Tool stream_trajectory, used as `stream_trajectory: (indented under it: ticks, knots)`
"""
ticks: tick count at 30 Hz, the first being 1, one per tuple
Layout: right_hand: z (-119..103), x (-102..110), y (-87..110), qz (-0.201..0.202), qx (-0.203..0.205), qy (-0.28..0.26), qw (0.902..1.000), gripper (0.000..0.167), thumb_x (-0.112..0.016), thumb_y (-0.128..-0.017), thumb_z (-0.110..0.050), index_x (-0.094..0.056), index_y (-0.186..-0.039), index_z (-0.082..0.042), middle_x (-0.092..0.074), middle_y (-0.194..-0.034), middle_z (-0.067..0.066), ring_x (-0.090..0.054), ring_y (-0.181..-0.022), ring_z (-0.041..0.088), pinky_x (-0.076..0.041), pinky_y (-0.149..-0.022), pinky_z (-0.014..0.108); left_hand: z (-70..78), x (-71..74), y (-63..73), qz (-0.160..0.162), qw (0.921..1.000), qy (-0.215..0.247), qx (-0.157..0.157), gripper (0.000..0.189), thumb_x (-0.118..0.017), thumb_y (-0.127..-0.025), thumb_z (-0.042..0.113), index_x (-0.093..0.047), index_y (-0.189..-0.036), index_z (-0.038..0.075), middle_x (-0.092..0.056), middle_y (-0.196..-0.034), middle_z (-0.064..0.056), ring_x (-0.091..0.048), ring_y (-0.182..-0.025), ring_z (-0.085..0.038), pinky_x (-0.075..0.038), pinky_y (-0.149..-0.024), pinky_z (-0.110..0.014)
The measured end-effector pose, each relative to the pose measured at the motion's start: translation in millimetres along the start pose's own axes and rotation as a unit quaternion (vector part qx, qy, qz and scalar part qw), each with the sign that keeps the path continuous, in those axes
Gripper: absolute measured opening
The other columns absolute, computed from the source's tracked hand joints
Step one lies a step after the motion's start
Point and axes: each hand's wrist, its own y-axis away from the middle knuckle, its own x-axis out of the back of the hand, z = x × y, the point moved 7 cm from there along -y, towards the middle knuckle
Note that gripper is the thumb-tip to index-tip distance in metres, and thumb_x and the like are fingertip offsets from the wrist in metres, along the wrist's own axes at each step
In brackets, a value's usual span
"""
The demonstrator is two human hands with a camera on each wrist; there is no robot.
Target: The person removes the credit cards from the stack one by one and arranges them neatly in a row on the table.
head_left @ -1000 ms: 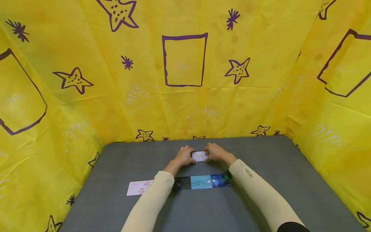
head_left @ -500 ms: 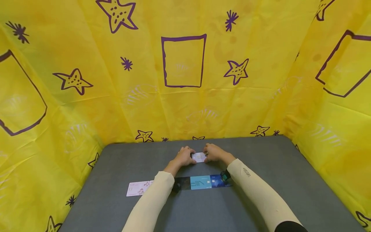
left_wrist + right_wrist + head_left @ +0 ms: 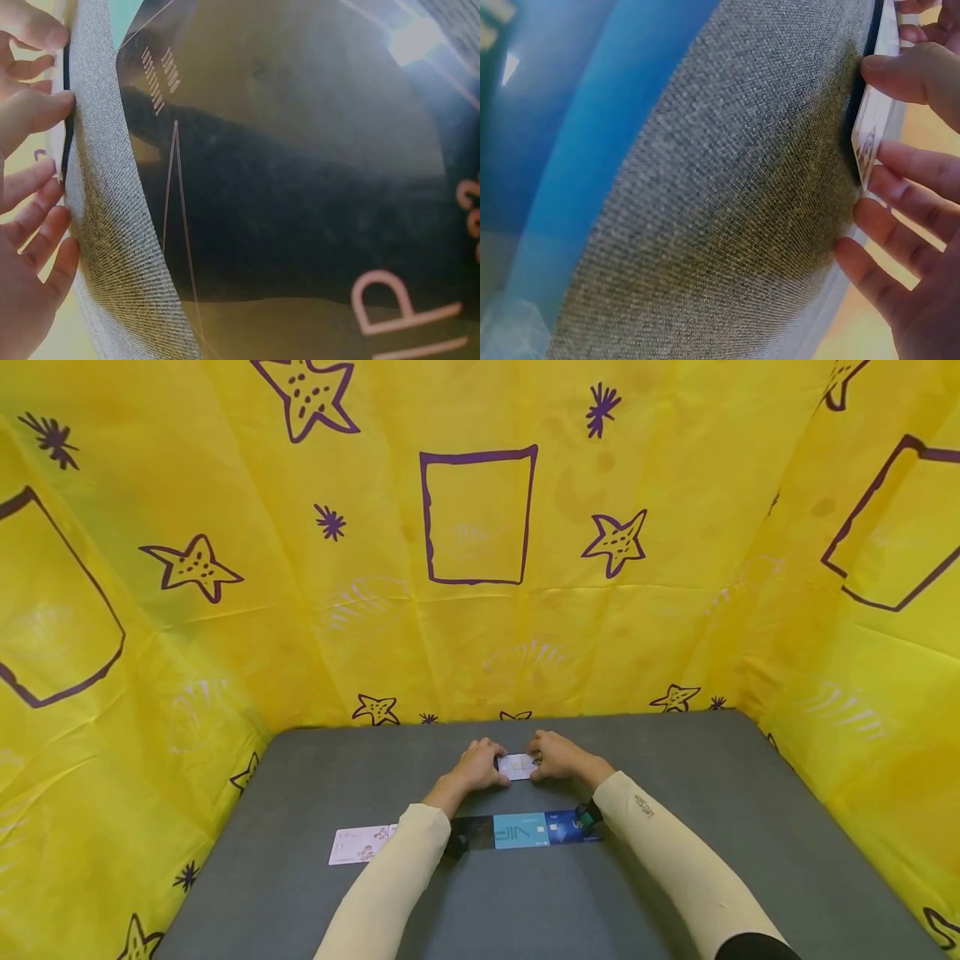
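A small white card (image 3: 516, 767) is held flat between my two hands near the far side of the table. My left hand (image 3: 476, 764) pinches its left end, thumb on the near edge and fingers beyond. At the other end, my right hand (image 3: 558, 754) grips it in the same way. Seen from the right wrist, the white card (image 3: 871, 124) has a brownish print at one corner and a dark strip along its lower edge. Whether it is one card or a stack, I cannot tell.
Nearer me lies a row of cards: a pink card (image 3: 360, 845), a black card (image 3: 480, 832), a light blue card (image 3: 520, 832) and a dark blue card (image 3: 564, 828). My left forearm hides part of it. Yellow patterned cloth (image 3: 480, 643) surrounds the grey table (image 3: 300, 785).
Both hands stay on the white card in nearly the same place. The right fingers shift slightly at its end. The row of cards is unchanged.
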Motion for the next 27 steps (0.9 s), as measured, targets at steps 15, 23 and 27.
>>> stream_trajectory:
  ticks: [15, 23, 27]
  knots:
    - [-0.2, 3.6, 3.8, -0.006, 0.008, -0.006, 0.9999, 0.048, -0.078, -0.077, -0.024, -0.067, -0.117, -0.002, -0.059, -0.111, 0.010, -0.053, -0.099, 0.024, -0.045, -0.093, 0.043, -0.4, 4.9, 2.8, 0.002, 0.9999, 0.014, 0.006, 0.050, -0.080, -0.078, 0.031, -0.067, -0.120, 0.008, -0.058, -0.120, -0.009, -0.047, -0.105, -0.024, -0.043, -0.091, -0.040]
    - [-3.0, 10.0, 7.4, 0.025, 0.020, -0.007, 0.9995, 0.049, -0.082, -0.074, -0.027, -0.068, -0.114, -0.002, -0.059, -0.107, 0.009, -0.053, -0.095, 0.022, -0.046, -0.087, 0.040, 1.8, 9.0, 4.3, 0.018, 0.9997, 0.016, -0.005, 0.050, -0.080, -0.077, 0.031, -0.067, -0.119, 0.007, -0.059, -0.118, -0.010, -0.048, -0.104, -0.024, -0.043, -0.091, -0.040]
    - [-4.5, 13.9, 11.1, 0.037, 0.019, -0.011, 0.9991, 0.049, -0.083, -0.075, -0.028, -0.068, -0.114, -0.002, -0.058, -0.105, 0.009, -0.052, -0.093, 0.021, -0.046, -0.085, 0.039, 4.4, 11.1, 5.9, 0.023, 0.9994, 0.025, -0.010, 0.049, -0.080, -0.078, 0.029, -0.066, -0.120, 0.006, -0.059, -0.117, -0.012, -0.049, -0.104, -0.025, -0.043, -0.092, -0.041]
